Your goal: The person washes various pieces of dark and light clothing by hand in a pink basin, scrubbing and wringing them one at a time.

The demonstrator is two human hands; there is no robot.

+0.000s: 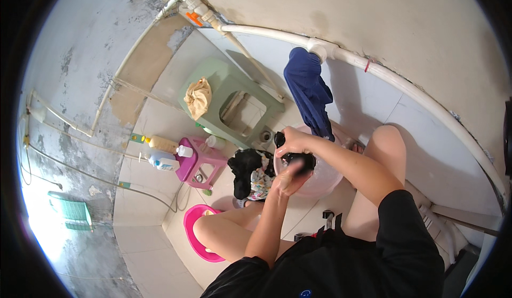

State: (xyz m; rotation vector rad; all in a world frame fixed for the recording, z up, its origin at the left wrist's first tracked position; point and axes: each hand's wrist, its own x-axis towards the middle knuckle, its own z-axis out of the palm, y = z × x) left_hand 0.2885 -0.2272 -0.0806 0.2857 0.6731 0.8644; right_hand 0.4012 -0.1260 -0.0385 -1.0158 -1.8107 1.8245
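Note:
My right hand (295, 141) grips a wet black cloth (306, 162), part of which sticks out above its fingers. Just below it, my left hand (289, 181) holds the same cloth, its thumb over the fabric; a blurred patch hides some of this. Both hands are over a pale pink translucent basin (320, 184) with what looks like sudsy water. A dark blue garment (306, 86) hangs from the white wall pipe, its lower end reaching the basin. Left of the basin, a black cloth (243, 170) and a patterned, multicoloured cloth (262, 181) lie heaped on the tiles.
A green plastic stool (232, 86) bears a beige cloth bundle (198, 98). Bottles stand by a pink stool (210, 160). A bright pink basin (191, 234) is beside my left knee. A floor drain (265, 136) lies near the green stool. A white pipe (384, 74) runs along the wall.

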